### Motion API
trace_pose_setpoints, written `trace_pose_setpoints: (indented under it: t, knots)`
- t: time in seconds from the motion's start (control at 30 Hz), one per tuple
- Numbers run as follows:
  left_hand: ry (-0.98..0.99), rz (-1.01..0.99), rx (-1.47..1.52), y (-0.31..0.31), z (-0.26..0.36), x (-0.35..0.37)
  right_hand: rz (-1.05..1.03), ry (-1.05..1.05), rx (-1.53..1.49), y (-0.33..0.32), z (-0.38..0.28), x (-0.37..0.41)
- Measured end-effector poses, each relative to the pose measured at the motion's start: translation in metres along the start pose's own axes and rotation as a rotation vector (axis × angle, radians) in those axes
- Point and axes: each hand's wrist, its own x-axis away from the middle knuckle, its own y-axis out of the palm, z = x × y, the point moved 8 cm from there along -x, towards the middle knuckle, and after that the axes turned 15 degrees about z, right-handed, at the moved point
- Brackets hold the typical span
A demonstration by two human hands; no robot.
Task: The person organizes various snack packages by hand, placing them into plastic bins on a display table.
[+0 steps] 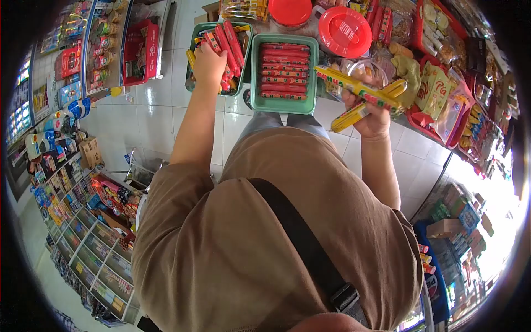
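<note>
While the person leans over the display, the head view shows the work about half sorted, as I judge it. The middle tray [256, 72], at top centre, is already packed with neat rows of red sticks [284, 72]. The left tray [194, 33] beside it is still a jumble of red sticks with a few yellow ones mixed in.

The left hand [209, 63] is pressed down into that jumble with its fingers curled. I cannot tell whether they have closed on anything. The right hand [371, 113], right of centre, has its fingers wrapped tight round a bundle of yellow sticks [359, 91], held clear of both trays, just in front of a jar with a red lid [344, 31].

As for writing, the print on the sticks is too small to read. Green packets [434, 86] at the upper right carry big letters, perhaps "Pia", though I would not swear to it. The shelves [83, 243] at lower left are unreadable.
</note>
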Motion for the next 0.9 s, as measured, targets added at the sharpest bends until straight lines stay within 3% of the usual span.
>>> trace_pose_setpoints:
  t: [0.13,0.23,0.33,0.43,0.5,0.57,0.63,0.7,0.83,0.9]
  knots:
    - [-0.037,-0.208,0.068,0.029,-0.018,-0.009,0.097,-0.059,0.129,0.017,0.005,0.001]
    - [-0.124,-0.301,0.150,0.025,-0.019,-0.011,0.057,-0.086,0.150,0.007,-0.003,-0.006]
    - [-0.153,-0.117,0.572,-0.013,0.003,-0.003,0.095,-0.098,0.123,-0.009,-0.016,-0.004]
    - [0.091,-0.229,0.885,-0.035,0.058,0.035,0.155,-0.145,0.153,-0.018,-0.027,-0.002]
    - [0.615,-0.278,0.682,-0.044,0.107,0.076,0.167,-0.151,0.156,-0.024,-0.029,-0.002]
    - [0.712,-0.477,0.520,-0.012,0.121,0.121,0.147,-0.129,0.165,-0.027,-0.023,-0.001]
    - [0.943,-0.717,0.284,0.029,0.126,0.163,0.133,-0.113,0.201,-0.025,-0.019,-0.001]
    - [0.946,-0.836,0.181,0.055,0.127,0.186,0.119,-0.094,0.181,-0.016,-0.014,0.002]
    - [0.795,-0.607,0.388,0.060,0.133,0.178,0.154,-0.058,0.268,-0.018,-0.004,0.008]
    - [0.838,-0.679,0.162,0.073,0.128,0.184,0.196,-0.070,0.278,-0.020,-0.005,0.012]
